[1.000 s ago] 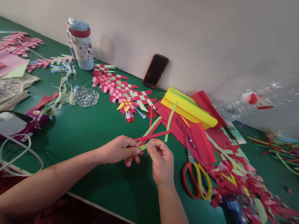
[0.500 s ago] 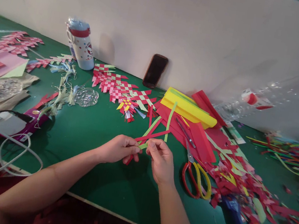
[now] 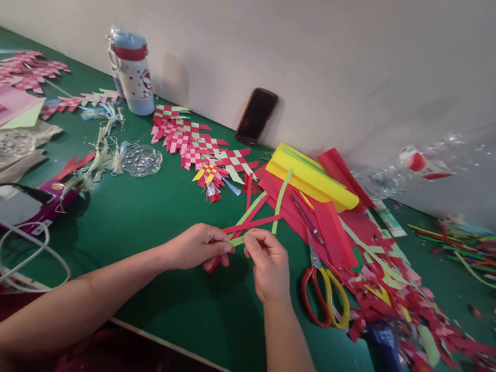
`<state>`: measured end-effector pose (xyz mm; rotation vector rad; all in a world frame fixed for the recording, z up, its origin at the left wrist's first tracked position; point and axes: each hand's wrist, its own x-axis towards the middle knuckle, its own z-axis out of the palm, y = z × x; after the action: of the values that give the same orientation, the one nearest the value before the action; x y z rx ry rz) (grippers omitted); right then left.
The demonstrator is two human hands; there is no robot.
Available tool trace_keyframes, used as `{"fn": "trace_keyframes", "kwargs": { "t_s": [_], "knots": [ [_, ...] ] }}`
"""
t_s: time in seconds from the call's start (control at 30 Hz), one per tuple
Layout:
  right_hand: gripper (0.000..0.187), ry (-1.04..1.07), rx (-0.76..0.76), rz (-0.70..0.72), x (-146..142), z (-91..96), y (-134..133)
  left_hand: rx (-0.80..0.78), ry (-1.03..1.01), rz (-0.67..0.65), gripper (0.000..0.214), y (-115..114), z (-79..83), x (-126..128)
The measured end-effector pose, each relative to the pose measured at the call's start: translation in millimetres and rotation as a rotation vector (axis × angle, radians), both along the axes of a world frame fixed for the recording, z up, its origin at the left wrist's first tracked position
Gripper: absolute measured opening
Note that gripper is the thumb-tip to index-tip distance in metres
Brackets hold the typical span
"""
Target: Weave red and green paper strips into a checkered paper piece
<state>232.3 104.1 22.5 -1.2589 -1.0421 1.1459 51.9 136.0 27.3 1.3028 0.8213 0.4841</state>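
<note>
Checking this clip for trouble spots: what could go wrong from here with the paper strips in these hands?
The crossed red and pale green paper strips are pinched between the left hand and right hand with no visible fastening, so they could slip apart. The red-and-yellow-handled steel scissors lie near the right hand, where a careless sideways move might catch them.

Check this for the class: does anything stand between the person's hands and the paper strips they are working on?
Nothing visible does. The left hand and right hand pinch the paper strips directly, with nothing between fingers and paper. The scissors lie off to the right, apart from the hands.
</note>
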Motion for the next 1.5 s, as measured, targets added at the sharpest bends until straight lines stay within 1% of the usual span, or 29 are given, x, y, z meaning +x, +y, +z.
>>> {"fn": "trace_keyframes", "kwargs": {
  "t_s": [0.13, 0.23, 0.3, 0.33, 0.4, 0.43, 0.47, 0.5, 0.53, 0.6, 0.63, 0.73, 0.87, 0.93, 1.0, 1.1, 1.3, 1.5],
  "knots": [
    [0.021, 0.041, 0.013, -0.06, 2, -2.3, 1, -0.094, -0.051, 0.034, 0.033, 1, 3.1, 0],
    [0.022, 0.099, -0.001, -0.045, 4, 0.8, 1, -0.207, -0.114, 0.025, 0.036, 1, 6.7, -2],
    [0.028, 0.14, -0.019, 0.007, 5, 5.5, -1, -0.311, -0.17, -0.018, 0.038, 2, 9.3, -4],
    [0.033, 0.162, -0.029, 0.046, 6, 8.0, -2, -0.364, -0.198, -0.042, 0.038, 3, 10.6, -6],
    [0.047, 0.212, -0.049, 0.165, 5, 11.7, -5, -0.455, -0.244, -0.08, 0.037, 4, 12.8, -9],
    [0.051, 0.234, -0.057, 0.239, 5, 12.6, -6, -0.491, -0.26, -0.095, 0.035, 5, 13.7, -10],
    [0.051, 0.249, -0.063, 0.315, 4, 12.7, -8, -0.522, -0.27, -0.108, 0.033, 5, 14.5, -11],
    [0.046, 0.252, -0.059, 0.377, 2, 12.3, -8, -0.548, -0.276, -0.122, 0.031, 5, 15.0, -12],
    [0.037, 0.241, -0.045, 0.413, 1, 11.5, -9, -0.569, -0.277, -0.138, 0.029, 5, 15.4, -12],
    [0.018, 0.201, 0.002, 0.397, -2, 9.7, -9, -0.594, -0.273, -0.167, 0.029, 5, 15.5, -12],
    [0.014, 0.192, 0.019, 0.361, -3, 9.2, -9, -0.595, -0.271, -0.175, 0.03, 4, 15.1, -11],
    [0.015, 0.213, 0.013, 0.236, -5, 9.4, -7, -0.556, -0.276, -0.145, 0.041, 3, 12.3, -8],
    [0.019, 0.239, -0.035, 0.126, -3, 9.6, -4, -0.424, -0.291, 0.009, 0.053, 3, 7.8, -7],
    [0.021, 0.246, -0.057, 0.07, -3, 8.0, -2, -0.363, -0.283, 0.056, 0.056, 3, 7.2, -6],
    [0.024, 0.252, -0.077, 0.016, -4, 6.1, -1, -0.313, -0.266, 0.066, 0.056, 2, 7.5, -5],
    [0.026, 0.256, -0.097, -0.053, -5, 4.5, 1, -0.238, -0.238, 0.076, 0.052, -1, 7.8, -2],
    [0.03, 0.274, -0.101, -0.122, -7, 6.0, 2, -0.121, -0.174, 0.13, 0.034, -4, 5.7, 1],
    [0.029, 0.268, -0.102, -0.111, -7, 6.3, 2, -0.104, -0.159, 0.157, 0.036, -4, 3.5, 2]
  ]
}}
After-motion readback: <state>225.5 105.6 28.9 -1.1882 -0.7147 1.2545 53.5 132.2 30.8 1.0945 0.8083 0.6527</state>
